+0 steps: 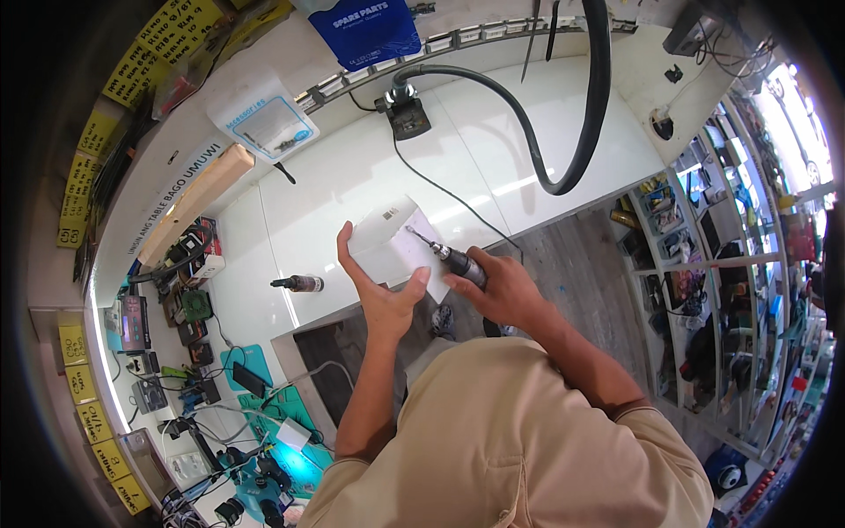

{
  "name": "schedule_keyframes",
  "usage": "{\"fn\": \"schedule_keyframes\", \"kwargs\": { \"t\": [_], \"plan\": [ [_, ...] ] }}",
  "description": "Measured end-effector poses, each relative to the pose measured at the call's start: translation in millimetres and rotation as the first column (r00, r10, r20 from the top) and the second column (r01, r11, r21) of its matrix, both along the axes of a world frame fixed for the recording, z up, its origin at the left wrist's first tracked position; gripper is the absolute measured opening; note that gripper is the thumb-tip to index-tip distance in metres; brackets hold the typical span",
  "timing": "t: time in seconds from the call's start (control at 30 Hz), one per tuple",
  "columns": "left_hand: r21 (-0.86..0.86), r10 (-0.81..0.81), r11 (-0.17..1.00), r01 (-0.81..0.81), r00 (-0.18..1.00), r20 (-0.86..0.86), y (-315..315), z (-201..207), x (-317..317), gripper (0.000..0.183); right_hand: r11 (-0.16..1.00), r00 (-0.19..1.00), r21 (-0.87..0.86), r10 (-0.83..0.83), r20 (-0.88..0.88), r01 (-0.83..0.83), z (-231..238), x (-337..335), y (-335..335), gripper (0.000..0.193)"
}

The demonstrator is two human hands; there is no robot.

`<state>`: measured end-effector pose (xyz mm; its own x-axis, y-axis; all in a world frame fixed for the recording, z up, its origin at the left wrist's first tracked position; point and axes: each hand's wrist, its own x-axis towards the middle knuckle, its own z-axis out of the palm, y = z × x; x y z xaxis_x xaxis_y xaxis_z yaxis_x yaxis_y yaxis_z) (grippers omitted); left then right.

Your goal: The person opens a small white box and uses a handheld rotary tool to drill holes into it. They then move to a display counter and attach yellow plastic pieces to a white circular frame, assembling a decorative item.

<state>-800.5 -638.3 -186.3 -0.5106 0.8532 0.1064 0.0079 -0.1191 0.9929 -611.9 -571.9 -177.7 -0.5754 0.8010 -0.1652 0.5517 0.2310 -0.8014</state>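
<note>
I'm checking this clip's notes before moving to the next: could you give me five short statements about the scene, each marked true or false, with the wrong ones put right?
1. The left hand is on a white box. True.
2. The right hand is empty. False: it holds a dark tool.
3. The tool's slim tip points toward the box. True.
4. The blue pouch is in the picture's lower right. False: it is at the top, near the middle.
5. A wooden block is left of the box. True.
</note>
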Motion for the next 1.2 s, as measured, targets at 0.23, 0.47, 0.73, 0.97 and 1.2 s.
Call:
{"fn": "schedule_keyframes", "kwargs": {
  "t": [0.23,0.47,0.73,0.97,1.2],
  "plan": [
    [0.014,0.018,1.0,-0.016,0.988,-0.156,-2.2,-8.4,-0.9,0.118,0.977,0.991,-0.179,-0.107,0.079,0.119,6.8,-2.8,8.2,0.063],
    [0.02,0.055,0.998,-0.053,0.996,-0.072,1.8,-4.6,-1.0,0.12,0.997,0.997,-0.06,-0.05,0.055,0.053,11.5,-1.1,-2.0,0.062],
    [0.018,0.078,0.997,-0.077,0.996,-0.046,3.2,2.7,4.7,0.12,0.998,0.996,0.021,-0.067,0.054,0.066,12.7,-8.0,-2.6,0.058],
    [0.0,0.091,0.996,-0.092,0.987,-0.136,-0.4,-16.8,1.3,0.119,0.998,1.0,0.058,-0.013,0.004,0.013,5.1,-8.4,-5.8,0.055],
    [0.109,0.107,0.991,-0.074,0.934,-0.341,20.2,-14.8,-16.9,0.115,0.997,0.998,0.063,0.052,-0.036,-0.05,9.4,0.3,1.6,0.066]
  ]
}}
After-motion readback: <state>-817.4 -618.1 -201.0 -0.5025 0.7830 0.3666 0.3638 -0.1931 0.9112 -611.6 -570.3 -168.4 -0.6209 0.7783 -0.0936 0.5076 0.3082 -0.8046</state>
